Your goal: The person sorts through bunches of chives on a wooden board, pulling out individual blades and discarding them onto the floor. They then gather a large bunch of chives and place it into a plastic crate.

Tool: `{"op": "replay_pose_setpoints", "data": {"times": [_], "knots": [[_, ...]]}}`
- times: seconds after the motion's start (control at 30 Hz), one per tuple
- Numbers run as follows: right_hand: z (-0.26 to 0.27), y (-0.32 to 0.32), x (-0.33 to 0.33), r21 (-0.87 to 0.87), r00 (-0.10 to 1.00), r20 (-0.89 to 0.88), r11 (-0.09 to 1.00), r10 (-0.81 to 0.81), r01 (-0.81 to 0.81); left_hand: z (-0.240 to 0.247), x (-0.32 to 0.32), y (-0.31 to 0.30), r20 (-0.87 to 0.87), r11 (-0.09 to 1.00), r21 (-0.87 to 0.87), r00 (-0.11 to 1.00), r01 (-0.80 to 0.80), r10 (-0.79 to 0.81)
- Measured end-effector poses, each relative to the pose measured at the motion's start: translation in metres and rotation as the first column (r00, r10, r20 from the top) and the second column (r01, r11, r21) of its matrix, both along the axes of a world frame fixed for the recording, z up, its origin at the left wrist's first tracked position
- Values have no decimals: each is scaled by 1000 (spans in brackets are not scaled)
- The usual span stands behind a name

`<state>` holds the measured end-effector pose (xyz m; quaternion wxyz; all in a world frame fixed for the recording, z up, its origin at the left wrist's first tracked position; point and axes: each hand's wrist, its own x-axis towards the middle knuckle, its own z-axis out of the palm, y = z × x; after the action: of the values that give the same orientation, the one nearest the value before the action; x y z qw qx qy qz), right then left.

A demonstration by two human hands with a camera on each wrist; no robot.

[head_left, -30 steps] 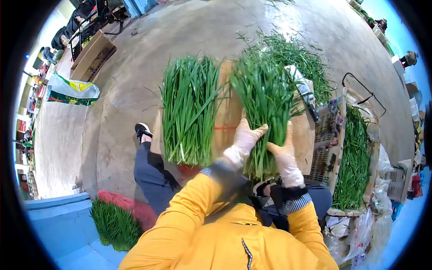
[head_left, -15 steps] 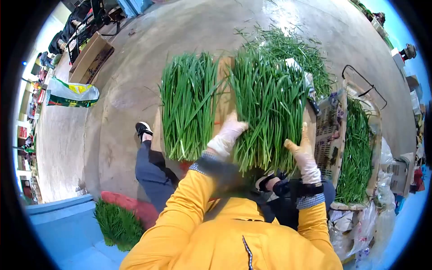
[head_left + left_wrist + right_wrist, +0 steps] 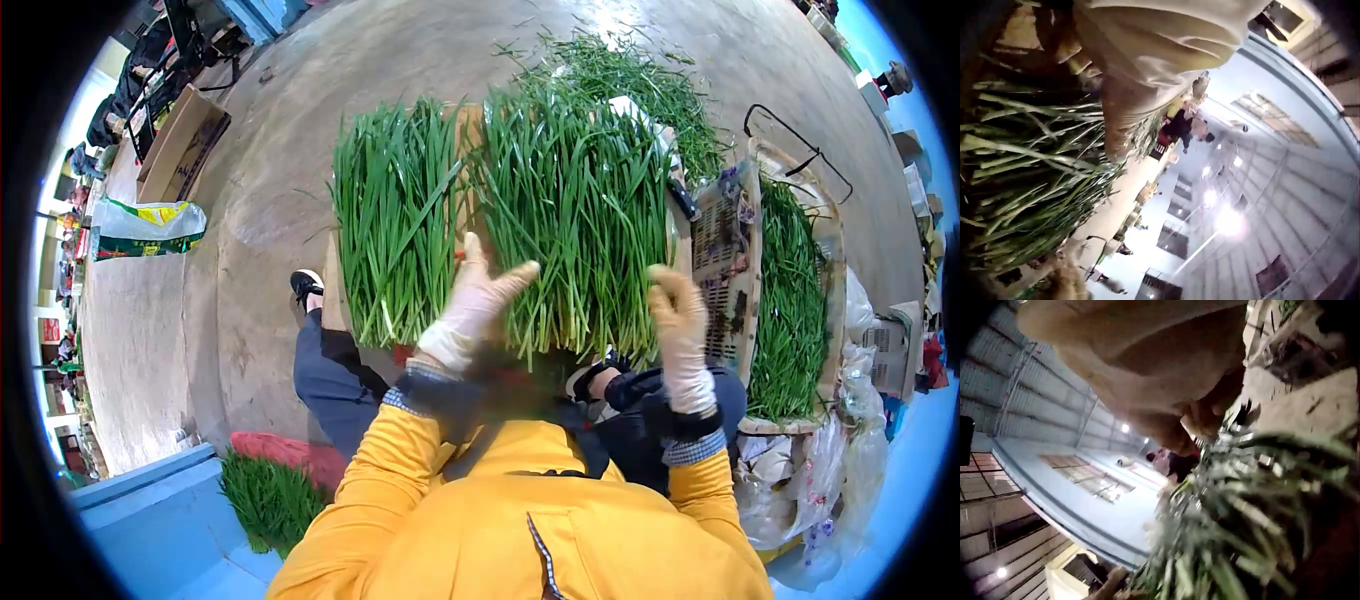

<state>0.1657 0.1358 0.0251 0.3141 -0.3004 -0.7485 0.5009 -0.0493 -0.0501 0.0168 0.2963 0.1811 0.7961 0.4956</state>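
Observation:
Two piles of garlic chives lie side by side on a wooden board (image 3: 470, 125), leaves pointing away and pale stem ends toward the body. My gloved left hand (image 3: 468, 310) is between the left pile (image 3: 395, 220) and the right pile (image 3: 580, 220), fingers extended and thumb spread toward the right pile's stems. On the other side of that pile is my gloved right hand (image 3: 683, 330), its fingers loosely bent beside the stem ends. Neither hand grips anything. In the left wrist view, chive stems (image 3: 1029, 169) fan out close beside the glove.
A black-handled tool (image 3: 683, 198) lies at the board's right edge, partly under leaves. Loose chives (image 3: 650, 90) are scattered on the floor behind. To the right stands a crate (image 3: 727, 265) with more chives (image 3: 785, 310). Another bunch (image 3: 270, 500) sits at lower left by a red cloth (image 3: 300, 458).
The right bunch, gathered between both hands a second ago, has been let go and lies spread wide on the board. My hands have drawn apart to its two sides.

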Motion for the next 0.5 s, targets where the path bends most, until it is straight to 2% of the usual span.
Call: {"op": "replay_pose_setpoints", "data": {"times": [0.03, 0.07, 0.1, 0.13, 0.17, 0.2, 0.23, 0.3, 0.4, 0.43, 0.5], "knots": [[10, -17, -8, 69, 976, 201, 992, 86, -102, -2, 11, 5, -225, 997, -67, 973, 28, -42], [16, -38, -20, 235, 983, 152, 963, 99, -133, 3, 18, 10, -366, 983, -175, 923, 57, -118], [5, -47, -28, 344, 977, 140, 918, 159, -198, 5, 19, 16, -366, 983, -175, 923, 56, -118], [4, -56, -33, 340, 961, 226, 912, 157, -229, 6, 17, 23, -563, 976, -194, 804, 95, -191], [-2, -61, -38, 331, 939, 308, 908, 154, -258, 6, 14, 31, -728, 967, -221, 638, 128, -251], [-7, -64, -43, 310, 904, 398, 904, 158, -295, -3, 9, 40, -710, 936, -274, 609, 222, -353], [-11, -66, -46, 285, 860, 485, 900, 160, -329, 5, 13, 45, -651, 893, -394, 620, 218, -438], [-20, -68, -48, 287, 835, 528, 892, 156, -348, -21, 0, 53, -583, 838, -430, 606, 335, -541], [-30, -76, -50, 443, 848, 522, 821, 90, -359, -20, -4, 54, -543, 811, -451, 607, 372, -580], [-35, -77, -50, 438, 846, 525, 824, 91, -360, -22, -4, 53, -529, 802, -466, 609, 375, -592], [-44, -77, -55, 478, 714, 699, 726, 27, -495, -25, -4, 52, -539, 807, -454, 604, 378, -587]]}}
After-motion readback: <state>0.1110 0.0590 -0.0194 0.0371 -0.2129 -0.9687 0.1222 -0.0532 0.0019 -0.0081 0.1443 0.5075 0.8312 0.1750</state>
